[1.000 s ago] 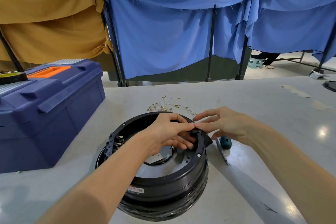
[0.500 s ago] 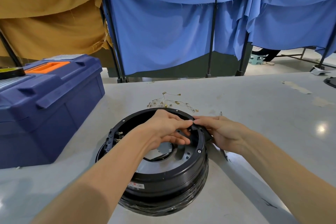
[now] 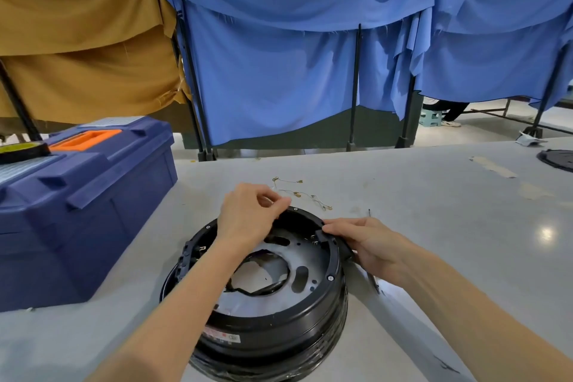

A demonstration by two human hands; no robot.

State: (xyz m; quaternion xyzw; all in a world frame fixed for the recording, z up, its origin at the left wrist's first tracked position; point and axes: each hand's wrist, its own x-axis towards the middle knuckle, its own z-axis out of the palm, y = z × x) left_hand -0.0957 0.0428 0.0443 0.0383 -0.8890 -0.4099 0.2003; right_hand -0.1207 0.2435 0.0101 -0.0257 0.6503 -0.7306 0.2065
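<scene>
A round black appliance housing (image 3: 336,298) lies open side up on the grey table (image 3: 434,226), with a metal plate inside it. My right hand (image 3: 372,245) rests on its right rim, and the fingers grip a small black clip part (image 3: 324,234) seated on that rim. My left hand (image 3: 248,217) hovers over the far rim. Its thumb and forefinger are pinched together, and I see nothing between them.
A blue toolbox (image 3: 93,195) with an orange handle stands at the left, a tape roll (image 3: 21,150) on its lid. Thin wires with gold terminals (image 3: 297,192) lie beyond the housing. A thin tool shaft (image 3: 373,282) lies under my right wrist. A black disc (image 3: 558,160) sits far right.
My left hand has let go of the clip part and moved up and back to the far rim. My right hand stays on the clip. The camera has tilted up slightly.
</scene>
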